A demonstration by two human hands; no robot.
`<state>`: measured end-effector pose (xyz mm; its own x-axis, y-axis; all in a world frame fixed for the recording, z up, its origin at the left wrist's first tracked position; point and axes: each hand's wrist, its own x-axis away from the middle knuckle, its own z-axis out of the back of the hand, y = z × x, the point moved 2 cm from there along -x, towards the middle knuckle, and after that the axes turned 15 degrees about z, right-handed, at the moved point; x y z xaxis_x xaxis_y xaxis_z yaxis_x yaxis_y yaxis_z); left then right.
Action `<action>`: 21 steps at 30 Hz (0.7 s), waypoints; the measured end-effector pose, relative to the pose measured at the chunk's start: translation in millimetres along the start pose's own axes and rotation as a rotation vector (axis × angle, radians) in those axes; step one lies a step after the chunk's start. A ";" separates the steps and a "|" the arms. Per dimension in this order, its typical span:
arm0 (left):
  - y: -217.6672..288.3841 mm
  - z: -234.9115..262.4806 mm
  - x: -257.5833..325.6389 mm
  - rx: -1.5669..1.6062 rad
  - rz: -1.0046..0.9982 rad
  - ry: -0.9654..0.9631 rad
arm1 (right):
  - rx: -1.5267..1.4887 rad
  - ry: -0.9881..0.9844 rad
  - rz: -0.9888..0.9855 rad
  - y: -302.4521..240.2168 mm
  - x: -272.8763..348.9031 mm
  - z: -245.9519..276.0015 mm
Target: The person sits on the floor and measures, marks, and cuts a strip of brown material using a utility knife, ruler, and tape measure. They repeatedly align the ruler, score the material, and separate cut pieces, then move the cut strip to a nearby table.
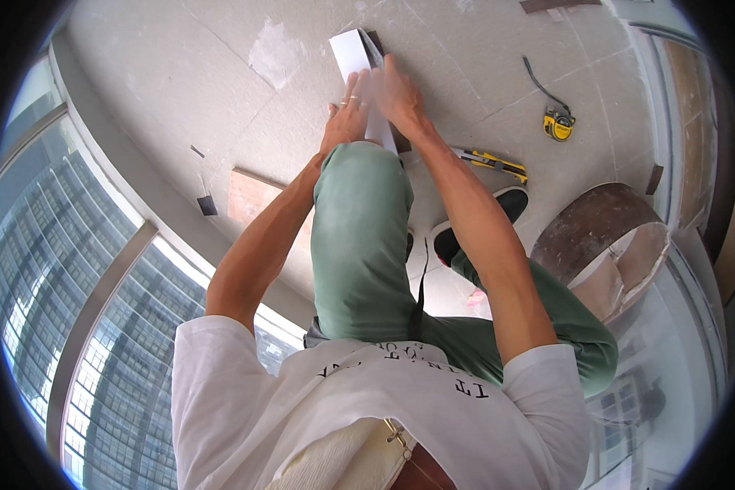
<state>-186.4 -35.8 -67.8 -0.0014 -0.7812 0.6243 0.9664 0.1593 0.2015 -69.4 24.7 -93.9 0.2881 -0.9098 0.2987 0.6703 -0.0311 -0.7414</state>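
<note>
A long white strip [349, 54] lies on the floor ahead of my knee, over a dark brown strip [403, 140] that shows along its right side. My left hand [348, 121] rests on the white strip with its fingers stretched out; a ring is on one finger. Against the strip's right edge is my right hand [397, 100], its fingers smeared by motion. Whether anything is in them is hidden. A narrow grey edge shows beside the white strip just beyond those fingers. My knee covers the near end of the strip.
A yellow and black utility knife [492, 162] lies by my shoe [510, 204]. Farther right is a yellow tape measure [559, 124]. A curled brown sheet [584, 224] stands at the right, near glass. Left of my knee lies a light wooden board [251, 194]; windows [98, 269] run beyond it.
</note>
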 end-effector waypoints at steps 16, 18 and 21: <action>-0.1 -2.4 0.7 0.045 -0.070 0.121 | 0.021 0.031 0.145 19.9 69.2 -9.1; -5.4 -12.6 -4.2 0.009 -0.079 0.122 | 0.009 -0.005 0.057 17.8 97.7 -7.1; -4.4 -12.3 -4.1 0.009 -0.072 0.123 | 0.027 0.024 0.029 26.0 147.4 -17.2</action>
<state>-187.5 -40.7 -80.5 -0.0385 -0.8590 0.5105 0.9627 0.1051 0.2494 -21.3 -117.3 -79.4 0.2917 -0.9198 0.2626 0.6802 0.0064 -0.7330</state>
